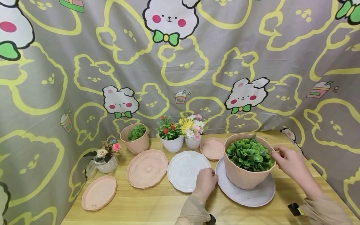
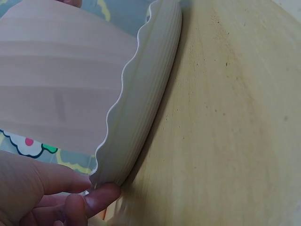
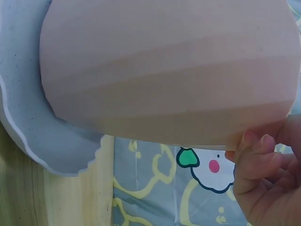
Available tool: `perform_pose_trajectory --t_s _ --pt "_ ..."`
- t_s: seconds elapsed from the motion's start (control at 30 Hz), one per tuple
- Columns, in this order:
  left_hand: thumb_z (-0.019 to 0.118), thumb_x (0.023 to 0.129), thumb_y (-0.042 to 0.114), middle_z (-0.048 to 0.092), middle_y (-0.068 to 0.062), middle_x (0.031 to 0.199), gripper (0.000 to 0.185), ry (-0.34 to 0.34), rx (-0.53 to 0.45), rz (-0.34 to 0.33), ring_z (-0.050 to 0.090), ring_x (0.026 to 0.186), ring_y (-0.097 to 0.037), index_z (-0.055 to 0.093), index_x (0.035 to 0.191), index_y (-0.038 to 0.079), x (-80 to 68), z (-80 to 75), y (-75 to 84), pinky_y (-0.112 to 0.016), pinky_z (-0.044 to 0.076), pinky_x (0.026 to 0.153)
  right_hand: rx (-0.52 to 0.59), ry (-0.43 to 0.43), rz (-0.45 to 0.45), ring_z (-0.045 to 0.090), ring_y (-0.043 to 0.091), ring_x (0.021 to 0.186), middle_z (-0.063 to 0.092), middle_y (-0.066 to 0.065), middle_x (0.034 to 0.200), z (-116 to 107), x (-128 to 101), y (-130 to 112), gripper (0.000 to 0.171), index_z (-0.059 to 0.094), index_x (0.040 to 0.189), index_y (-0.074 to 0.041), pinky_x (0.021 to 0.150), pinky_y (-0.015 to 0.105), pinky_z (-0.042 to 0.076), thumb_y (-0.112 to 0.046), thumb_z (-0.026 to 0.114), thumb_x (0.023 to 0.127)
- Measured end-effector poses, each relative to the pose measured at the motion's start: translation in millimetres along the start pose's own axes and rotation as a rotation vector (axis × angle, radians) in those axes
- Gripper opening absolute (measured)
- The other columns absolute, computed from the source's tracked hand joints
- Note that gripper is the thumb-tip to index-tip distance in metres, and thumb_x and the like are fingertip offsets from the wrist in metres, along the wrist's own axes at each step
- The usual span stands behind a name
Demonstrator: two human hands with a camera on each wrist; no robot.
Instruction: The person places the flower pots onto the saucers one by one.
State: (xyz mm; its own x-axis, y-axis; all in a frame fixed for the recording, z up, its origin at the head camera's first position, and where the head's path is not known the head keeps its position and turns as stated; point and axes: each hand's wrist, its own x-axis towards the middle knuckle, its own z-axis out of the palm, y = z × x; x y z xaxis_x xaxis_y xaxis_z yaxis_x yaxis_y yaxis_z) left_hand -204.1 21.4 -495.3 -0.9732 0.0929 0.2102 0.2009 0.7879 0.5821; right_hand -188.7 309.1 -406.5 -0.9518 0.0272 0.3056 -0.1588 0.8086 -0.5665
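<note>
Nearest the viewer, two sleeved forearms reach onto the pale wooden tabletop (image 1: pixel 157 206). The left hand (image 1: pixel 206 182) pinches the scalloped edge of the wide grey-white speckled saucer (image 1: pixel 253 195); the left wrist view shows thumb and fingertips (image 2: pixel 101 195) closed on that rim (image 2: pixel 141 108). The right hand (image 1: pixel 289 162) grips the rim of the large pink faceted plastic pot (image 1: pixel 243 176), fingers (image 3: pixel 254 146) curled over its lip, so the hands stand apart, one on each piece. The pot holds a dense green leafy plant (image 1: pixel 249 154) and sits on the saucer at the right of the tabletop.

To seat it well, the person would likely keep the saucer steadied with the left hand while the right centres the pot, so the base rests flat and the visible margin is even all round; tilting the pot by its rim could tip it.

Left of the saucer lies a white scalloped plate (image 1: pixel 188 170), then a large pink scalloped saucer (image 1: pixel 147 168) and a smaller pink saucer (image 1: pixel 99 192) near the front left. Farther back stand a white ribbed pot with roses (image 1: pixel 107 157), a small pink pot with greenery (image 1: pixel 135 139), two white pots of mixed flowers (image 1: pixel 181 134) and another small pink saucer (image 1: pixel 212 148). A grey cartoon-rabbit cloth (image 1: pixel 180 62) forms the backdrop.
</note>
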Motion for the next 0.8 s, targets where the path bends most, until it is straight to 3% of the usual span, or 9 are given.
perform_pose_trajectory --t_s 0.3,0.47,0.57,0.67,0.8 --pt "0.073 0.079 0.012 0.072 -0.002 0.072 0.005 0.005 -0.002 0.011 0.066 0.064 -0.016 0.075 0.076 0.009 0.7 -2.7 -1.2 -0.025 0.050 0.057 0.068 -0.033 0.005 0.043 0.008 0.046 0.054 0.000 0.059 3.8 3.4 4.8 0.033 0.062 0.112 0.002 0.042 0.027 0.035 -0.027 0.050 0.101" --pt "0.073 0.079 0.011 0.072 -0.002 0.071 0.005 0.007 -0.002 0.014 0.065 0.063 -0.015 0.075 0.076 0.008 0.3 -2.4 -1.3 -0.025 0.050 0.056 0.201 -0.086 0.036 0.049 0.012 0.046 0.055 0.002 0.059 3.2 1.3 9.2 0.041 0.059 0.114 0.004 0.043 0.029 0.042 -0.032 0.044 0.104" --pt "0.073 0.078 0.011 0.071 -0.001 0.070 0.005 0.008 -0.005 0.014 0.063 0.061 -0.014 0.075 0.075 0.009 0.4 -1.6 -1.4 -0.024 0.049 0.055 0.324 -0.110 0.072 0.053 0.015 0.049 0.056 0.001 0.059 3.6 0.2 15.7 0.045 0.058 0.102 0.007 0.045 0.030 0.047 -0.033 0.036 0.106" --pt "0.073 0.078 0.011 0.072 -0.001 0.070 0.005 0.008 -0.009 0.014 0.063 0.061 -0.014 0.075 0.075 0.009 0.7 -0.7 -1.7 -0.024 0.049 0.055 0.438 -0.135 0.093 0.055 0.015 0.052 0.058 0.000 0.062 4.2 -0.1 24.6 0.043 0.058 0.098 0.002 0.047 0.030 0.049 -0.030 0.032 0.107" --pt "0.073 0.078 0.011 0.073 -0.002 0.073 0.004 0.007 -0.016 0.018 0.066 0.064 -0.015 0.075 0.076 0.008 0.0 -0.4 -1.5 -0.024 0.050 0.057 0.466 -0.186 0.126 0.056 0.011 0.055 0.059 -0.002 0.066 6.2 -1.2 37.5 0.035 0.057 0.101 0.002 0.048 0.028 0.050 -0.023 0.033 0.107"
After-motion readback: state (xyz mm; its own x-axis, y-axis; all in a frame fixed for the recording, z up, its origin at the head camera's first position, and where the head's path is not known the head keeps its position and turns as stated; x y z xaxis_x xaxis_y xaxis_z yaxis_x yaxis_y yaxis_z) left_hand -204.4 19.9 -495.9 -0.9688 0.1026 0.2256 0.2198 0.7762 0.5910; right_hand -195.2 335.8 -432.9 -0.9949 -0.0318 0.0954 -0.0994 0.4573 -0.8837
